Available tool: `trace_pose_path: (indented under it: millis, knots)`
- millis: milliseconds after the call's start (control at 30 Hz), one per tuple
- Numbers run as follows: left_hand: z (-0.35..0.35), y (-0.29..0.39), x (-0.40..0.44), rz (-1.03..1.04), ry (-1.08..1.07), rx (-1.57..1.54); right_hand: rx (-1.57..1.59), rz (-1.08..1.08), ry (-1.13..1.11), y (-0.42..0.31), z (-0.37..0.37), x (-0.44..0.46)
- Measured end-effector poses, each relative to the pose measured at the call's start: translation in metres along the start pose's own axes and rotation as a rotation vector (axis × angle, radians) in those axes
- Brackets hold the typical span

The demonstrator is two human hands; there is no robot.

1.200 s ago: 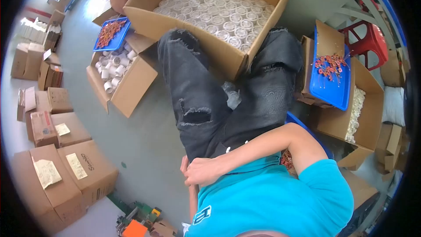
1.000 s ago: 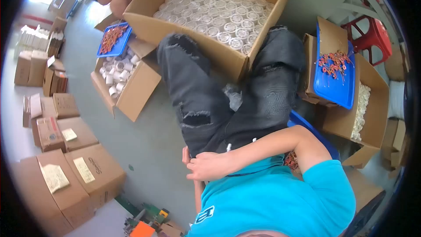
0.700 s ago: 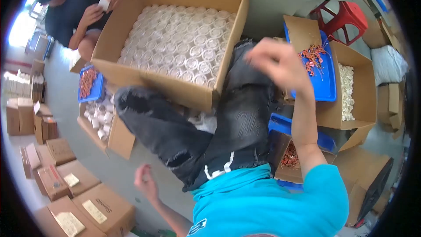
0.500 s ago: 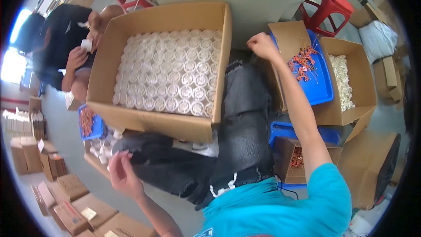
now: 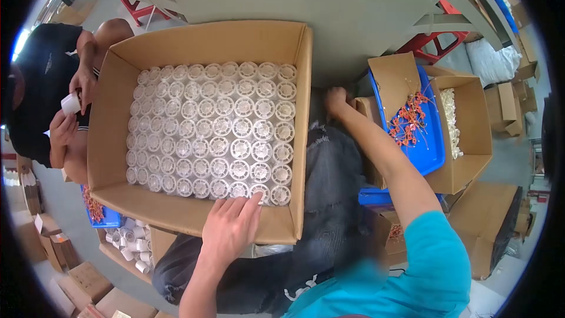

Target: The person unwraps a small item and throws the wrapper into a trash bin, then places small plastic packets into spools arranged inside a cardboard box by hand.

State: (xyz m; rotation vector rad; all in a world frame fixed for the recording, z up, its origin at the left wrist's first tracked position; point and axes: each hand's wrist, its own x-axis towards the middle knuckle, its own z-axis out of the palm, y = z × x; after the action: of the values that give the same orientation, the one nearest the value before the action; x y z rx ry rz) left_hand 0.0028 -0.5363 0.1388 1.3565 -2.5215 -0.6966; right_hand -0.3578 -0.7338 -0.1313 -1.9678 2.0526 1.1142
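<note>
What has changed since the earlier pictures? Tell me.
The hands, once together, parted. The left hand moved forward over the big box's near wall, fingers at the nearest cups; the right hand went forward and right, between box and blue tray, its grip unclear. Box, cups, tray look unchanged.

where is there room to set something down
The right blue tray's near end, below the red-orange pieces; floor between the brown boxes and the carton of white cylinders. The big carton is crowded with clear pieces.
</note>
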Motion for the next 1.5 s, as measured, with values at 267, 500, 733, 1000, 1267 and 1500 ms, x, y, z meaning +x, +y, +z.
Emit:
trace_pose_path:
  millis: [267, 500, 733, 1000, 1267, 1500]
  knots:
    - [-0.004, -0.003, 0.006, -0.095, -0.115, -0.008, 0.537, 0.140, 0.253, -0.003, 0.034, 0.053]
    - [-0.006, -0.004, 0.011, -0.127, -0.172, -0.030, 0.818, 0.386, 0.245, -0.008, 0.067, 0.057]
    - [-0.005, -0.003, 0.015, -0.132, -0.225, -0.024, 0.810, 0.545, 0.445, -0.015, 0.083, 0.070]
    - [-0.006, -0.001, 0.018, -0.192, -0.279, -0.054, 0.710, 0.390, 0.407, -0.026, 0.134, 0.117]
    - [-0.007, 0.002, 0.016, -0.192, -0.273, -0.045, 0.407, 0.249, 0.154, -0.028, 0.000, 0.059]
    - [0.003, 0.001, 0.003, -0.122, -0.129, -0.025, 0.549, 0.108, 0.442, -0.004, -0.088, -0.024]
